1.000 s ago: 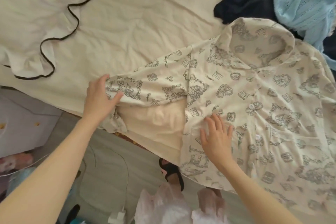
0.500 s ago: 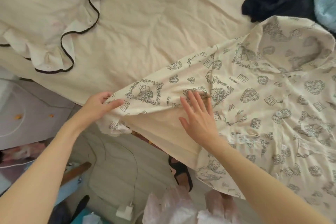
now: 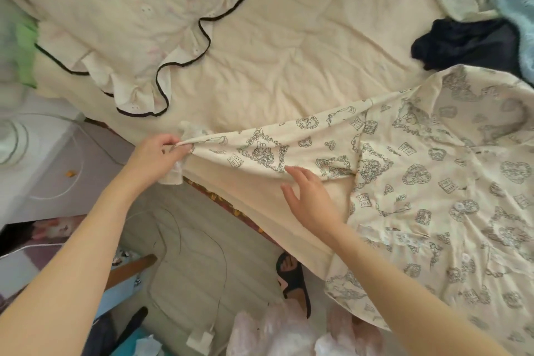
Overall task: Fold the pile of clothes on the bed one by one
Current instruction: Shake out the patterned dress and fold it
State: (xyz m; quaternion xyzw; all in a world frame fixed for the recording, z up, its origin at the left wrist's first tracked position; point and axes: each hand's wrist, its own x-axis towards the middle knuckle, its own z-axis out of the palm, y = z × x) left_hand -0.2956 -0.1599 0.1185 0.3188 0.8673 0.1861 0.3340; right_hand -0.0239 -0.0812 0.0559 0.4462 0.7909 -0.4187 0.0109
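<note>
A cream button-front pyjama shirt printed with grey hearts and bears (image 3: pixel 433 182) lay spread on the cream quilted bed (image 3: pixel 274 46), its sleeve stretched out toward the bed's edge. The left hand (image 3: pixel 156 157) pinched the sleeve's cuff, fingers (image 3: pixel 170 140) curled round the gathered fabric. The right hand (image 3: pixel 310 199) rested open along the sleeve's lower edge, fingers straight. A cream pillow with a dark-piped ruffle (image 3: pixel 121 23) lay beyond the left hand. A dark navy garment (image 3: pixel 468 46) and a pale blue knitted garment (image 3: pixel 517 9) lay beside the shirt's collar. A black slipper (image 3: pixel 293 283) stood on the floor below.
</note>
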